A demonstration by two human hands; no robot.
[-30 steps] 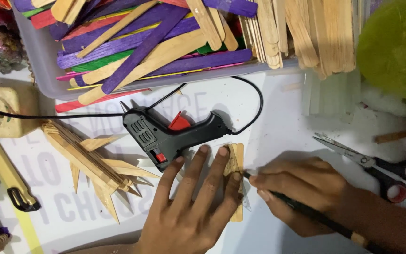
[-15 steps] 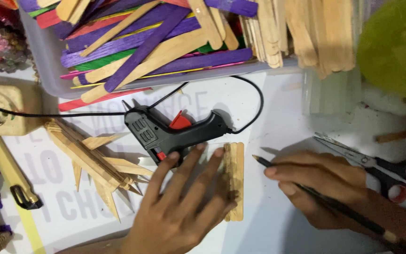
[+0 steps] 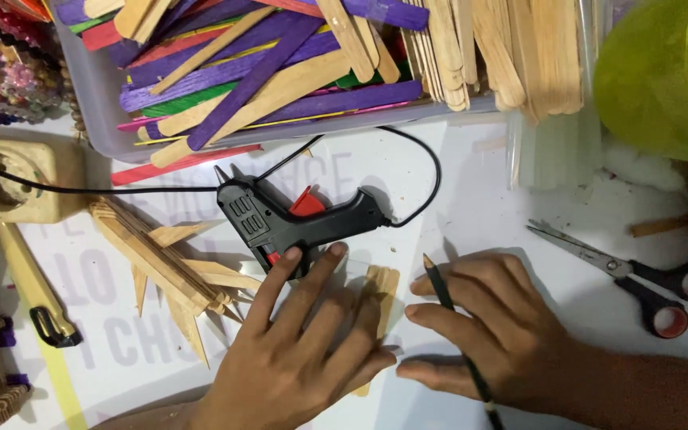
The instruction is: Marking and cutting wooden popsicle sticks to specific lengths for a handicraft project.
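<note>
Left hand (image 3: 300, 354) flattens wooden sticks (image 3: 381, 288) (pale, smooth).

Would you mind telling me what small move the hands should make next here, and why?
Probably bring the pencil tip down onto the wooden sticks. The left hand lies flat on them, pinning them to the white sheet, while the right hand holds the pencil with its point just beside their edge, not visibly touching. The glue gun and scissors lie untouched.
</note>
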